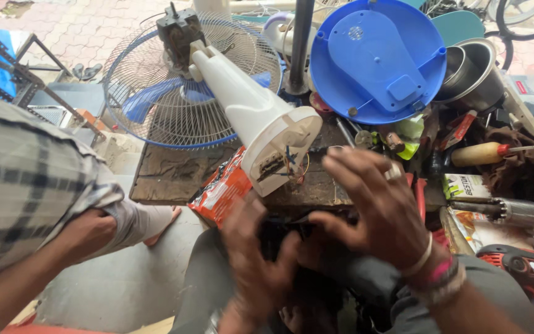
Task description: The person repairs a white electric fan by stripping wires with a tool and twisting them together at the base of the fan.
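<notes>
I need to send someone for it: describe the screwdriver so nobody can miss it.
Start at the big round blue fan base leaning at the bench's far side. Down to its right, among dark rags, lies the screwdriver. Its fat cream-yellow handle with a red collar sets it apart.

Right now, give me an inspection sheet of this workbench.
Surface: dark worn wooden benchtop, crowded.
Job's things: small black part, blurred, between left hand and right hand; white conical plastic fan housing lying open-ended toward them.
Clutter: blue round plastic fan base, orange packet, yellow-handled screwdriver, steel pot.
Hands: both on the part; grip unclear.
Cables: loose thin wires at housing mouth.
Surroundings: wire fan guard with blue blades; another person's checked sleeve.
</notes>
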